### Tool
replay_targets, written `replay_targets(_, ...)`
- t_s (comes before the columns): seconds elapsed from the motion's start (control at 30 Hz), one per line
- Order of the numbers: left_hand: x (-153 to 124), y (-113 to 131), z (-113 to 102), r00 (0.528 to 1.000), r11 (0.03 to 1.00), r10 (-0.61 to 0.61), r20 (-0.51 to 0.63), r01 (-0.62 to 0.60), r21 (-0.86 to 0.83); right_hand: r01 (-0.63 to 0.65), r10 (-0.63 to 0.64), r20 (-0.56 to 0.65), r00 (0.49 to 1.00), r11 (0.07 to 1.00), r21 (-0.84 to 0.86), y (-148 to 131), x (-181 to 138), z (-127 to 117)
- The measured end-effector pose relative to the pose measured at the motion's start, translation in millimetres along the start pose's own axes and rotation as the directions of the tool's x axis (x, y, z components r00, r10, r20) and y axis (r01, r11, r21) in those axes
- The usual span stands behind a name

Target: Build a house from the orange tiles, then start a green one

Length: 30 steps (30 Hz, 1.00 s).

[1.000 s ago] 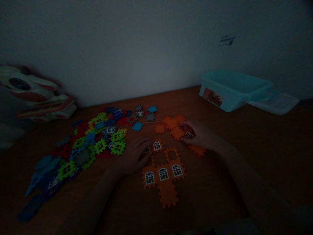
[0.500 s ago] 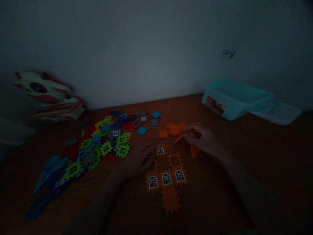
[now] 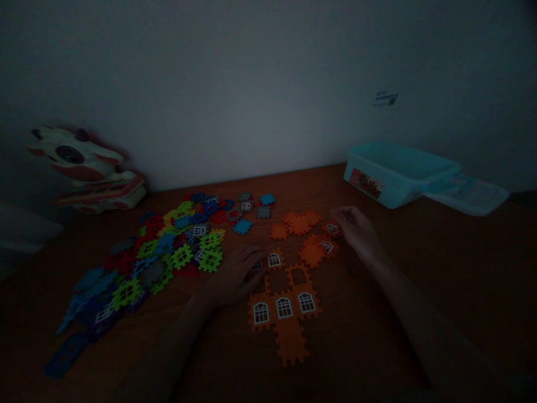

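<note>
The scene is dim. An orange flat assembly of interlocking tiles (image 3: 285,305), three with white windows, lies on the wooden table (image 3: 419,252). My left hand (image 3: 237,274) rests flat on its upper left corner, fingers spread over a window tile (image 3: 273,259). My right hand (image 3: 356,229) hovers over loose orange tiles (image 3: 312,251), fingers curled beside a small red window tile (image 3: 332,228); whether it grips anything is unclear.
A heap of loose tiles (image 3: 168,246) in green, blue, red and grey spreads over the left of the table. A toy in white and red (image 3: 88,173) stands at the back left. A light blue box (image 3: 394,173) with its lid (image 3: 470,196) sits at the back right.
My right hand has shifted right and back from the orange pile; an orange tile and a window tile now lie flat below it. The left hand stays put.
</note>
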State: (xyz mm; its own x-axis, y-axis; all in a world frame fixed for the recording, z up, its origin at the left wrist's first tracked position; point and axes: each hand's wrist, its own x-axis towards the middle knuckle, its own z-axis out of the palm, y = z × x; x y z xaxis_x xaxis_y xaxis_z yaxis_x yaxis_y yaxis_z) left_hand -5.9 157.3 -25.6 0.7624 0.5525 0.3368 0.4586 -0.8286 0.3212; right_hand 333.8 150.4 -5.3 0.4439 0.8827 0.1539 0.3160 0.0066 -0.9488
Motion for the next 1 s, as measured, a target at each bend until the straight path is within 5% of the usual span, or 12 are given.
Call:
replay_targets(0.13, 0.3, -0.4, 0.7, 1.0, 1.0, -0.004, 0.006, 0.004, 0.005, 0.27, -0.26, 0.091, 0.961, 0.824, -0.498, 12.0, 6.2, -16.2)
replay_targets(0.3, 0.9, 1.2, -1.2, 1.0, 1.0, -0.003, 0.021, 0.002, 0.008, 0.313, -0.229, 0.214, 0.95, 0.715, -0.626, 32.3, 8.6, -22.2)
replay_targets(0.6, 1.3, 1.6, -2.3, 1.0, 1.0, 0.008, 0.015, -0.008, -0.002, 0.275, -0.181, 0.22, 0.958, 0.79, -0.547, 33.9, 8.5, -15.3)
replay_targets(0.9, 0.1, 0.4, -3.3, 0.999, 1.0, 0.007, 0.036, -0.007, -0.008, 0.247, -0.217, 0.117, 0.969, 0.848, -0.469, -7.9, -11.8, 0.0)
replay_targets(1.0, -0.2, 0.2, -3.2, 0.999, 1.0, 0.006, 0.042, -0.005, -0.023, 0.168, -0.095, 0.249, 0.964, 0.941, -0.294, -23.7, -27.9, 13.7)
